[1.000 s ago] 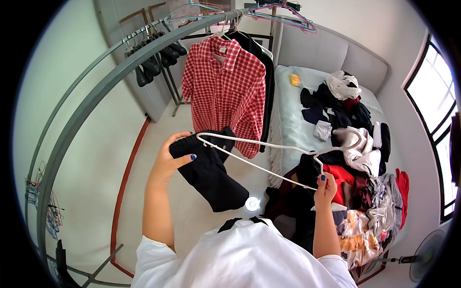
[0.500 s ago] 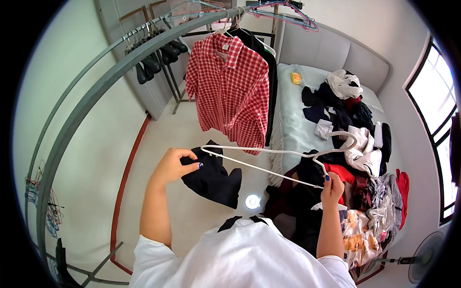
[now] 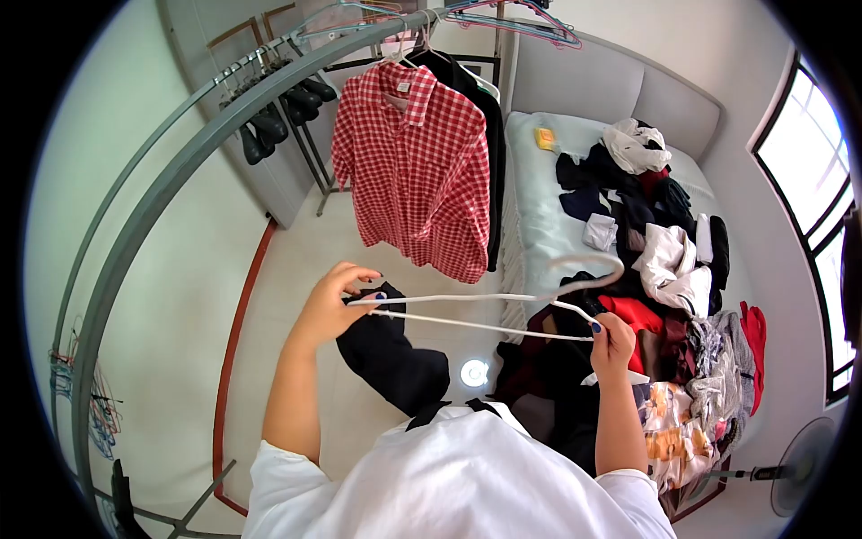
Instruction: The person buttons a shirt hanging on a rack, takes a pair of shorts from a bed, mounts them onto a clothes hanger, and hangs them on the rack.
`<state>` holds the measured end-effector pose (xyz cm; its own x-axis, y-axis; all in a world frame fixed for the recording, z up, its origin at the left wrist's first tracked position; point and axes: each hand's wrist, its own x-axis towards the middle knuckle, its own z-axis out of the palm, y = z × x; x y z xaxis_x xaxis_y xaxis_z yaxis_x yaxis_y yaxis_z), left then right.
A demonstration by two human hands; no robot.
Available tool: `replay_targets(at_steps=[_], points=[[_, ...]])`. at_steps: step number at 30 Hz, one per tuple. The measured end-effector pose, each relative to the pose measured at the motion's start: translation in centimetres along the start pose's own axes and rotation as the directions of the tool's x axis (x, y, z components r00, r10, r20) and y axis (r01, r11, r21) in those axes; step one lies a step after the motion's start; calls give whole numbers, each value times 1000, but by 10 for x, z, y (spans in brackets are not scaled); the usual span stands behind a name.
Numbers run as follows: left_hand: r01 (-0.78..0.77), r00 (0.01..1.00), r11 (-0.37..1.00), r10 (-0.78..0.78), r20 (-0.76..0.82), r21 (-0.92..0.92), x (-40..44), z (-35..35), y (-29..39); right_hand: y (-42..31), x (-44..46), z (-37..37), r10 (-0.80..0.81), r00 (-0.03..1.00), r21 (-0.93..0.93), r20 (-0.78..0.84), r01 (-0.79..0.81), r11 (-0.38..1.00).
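Head view: right hand [image 3: 614, 343] is clasping one end of the white hanger [image 3: 449, 297], whose long axis is running crosswise to the left hand [image 3: 327, 307]; that grip is holding the black garment [image 3: 392, 361], dangling below the hanger's opposite end.

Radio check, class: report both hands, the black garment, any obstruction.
Left hand holding black garment. Right hand gripping white hanger. Hanger tip at left hand, garment drooping below. Nothing visibly in the way.
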<state>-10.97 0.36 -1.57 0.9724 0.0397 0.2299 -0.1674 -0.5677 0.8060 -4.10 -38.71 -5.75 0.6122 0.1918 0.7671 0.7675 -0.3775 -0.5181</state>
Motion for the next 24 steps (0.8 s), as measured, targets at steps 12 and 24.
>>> replay_targets(at_steps=[12, 24], points=[[-186, 979, 966, 198, -48, 181, -29, 9, 63, -8, 26, -1, -18, 1000, -23, -11, 18, 1000], [-205, 889, 942, 293, -353, 267, -21, 14, 62, -25, 45, 8, -186, 982, -298, 33, 187, 936]])
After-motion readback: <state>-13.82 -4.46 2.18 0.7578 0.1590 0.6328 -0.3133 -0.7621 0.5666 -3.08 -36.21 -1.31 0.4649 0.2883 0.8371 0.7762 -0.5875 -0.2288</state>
